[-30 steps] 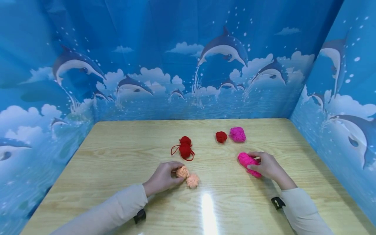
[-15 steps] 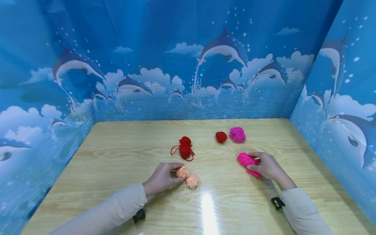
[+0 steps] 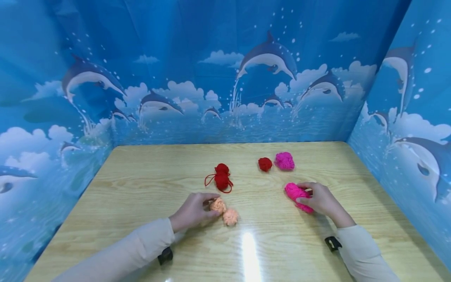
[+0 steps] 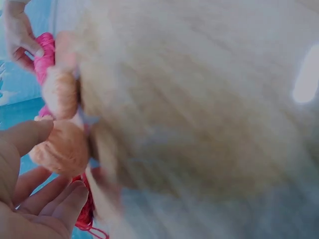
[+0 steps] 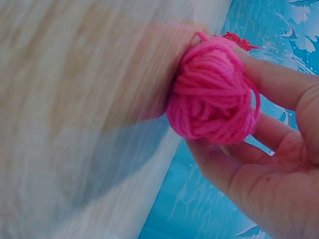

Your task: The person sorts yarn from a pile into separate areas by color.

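My left hand (image 3: 192,211) is around a peach yarn ball (image 3: 218,205) on the table. In the left wrist view the thumb lies at the ball's edge, and the other fingers (image 4: 70,204) are spread loosely below it. A second peach yarn ball (image 3: 230,217) lies against the first, nearer the front. Over on the right, my right hand (image 3: 321,200) holds a long hot-pink yarn ball (image 3: 296,194) between thumb and fingers. The right wrist view shows the pink ball (image 5: 214,92) end-on, close to the tabletop.
Two red yarn balls (image 3: 222,178) with loose loops lie behind the peach ones. Farther back are a small red ball (image 3: 265,164) and a magenta ball (image 3: 284,161). Blue dolphin-print curtains (image 3: 169,117) enclose the wooden table (image 3: 148,168) at the back and sides.
My left hand has shifted slightly left, and its fingers have loosened from the peach yarn ball. The right hand and the pink ball stay in place.
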The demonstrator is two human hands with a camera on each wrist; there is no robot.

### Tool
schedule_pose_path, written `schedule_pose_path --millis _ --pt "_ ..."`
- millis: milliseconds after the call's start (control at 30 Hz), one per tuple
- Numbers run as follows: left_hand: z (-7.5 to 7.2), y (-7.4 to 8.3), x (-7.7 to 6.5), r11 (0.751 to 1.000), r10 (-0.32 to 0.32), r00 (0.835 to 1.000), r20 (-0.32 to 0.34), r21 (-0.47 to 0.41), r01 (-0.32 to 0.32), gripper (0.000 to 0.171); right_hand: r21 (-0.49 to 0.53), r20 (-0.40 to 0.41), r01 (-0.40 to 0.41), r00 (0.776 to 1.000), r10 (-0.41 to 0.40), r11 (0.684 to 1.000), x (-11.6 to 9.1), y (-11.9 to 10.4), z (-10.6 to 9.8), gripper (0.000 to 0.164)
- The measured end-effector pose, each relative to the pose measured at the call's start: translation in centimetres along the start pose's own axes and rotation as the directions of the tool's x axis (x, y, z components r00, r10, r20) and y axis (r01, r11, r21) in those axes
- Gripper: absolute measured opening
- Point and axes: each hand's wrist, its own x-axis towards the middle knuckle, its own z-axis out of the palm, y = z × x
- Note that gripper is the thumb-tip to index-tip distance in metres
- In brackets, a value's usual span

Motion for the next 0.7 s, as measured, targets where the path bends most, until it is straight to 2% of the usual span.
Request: schedule_pose_path --millis 167,267,500,700 --pt "-1.1 0.3 0.5 0.998 -0.039 0.999 0.016 -0.046 0.039 0.051 -0.002 -0.001 0.0 1.0 0.0 1.0 0.0 0.0 0.1 0.05" --pt "-1.7 0.7 1.0 0.998 -0.032 0.999 0.007 -0.058 0.033 0.049 -0.005 -0.003 0.005 1.0 -0.005 1.0 -0.1 -0.1 0.0 0.05" --pt "-2.5 1.5 2.6 0.999 0.015 1.0 -0.016 -0.031 -0.015 0.048 0.003 0.003 0.01 1.0 -0.01 1.0 -0.1 0.0 -0.1 0.05" --pt "-2.6 2.2 4.4 1.0 -0.01 1.0 -0.03 -0.007 0.01 0.05 -0.001 -0.002 0.014 1.0 -0.014 1.0 -0.1 0.0 0.0 0.05"
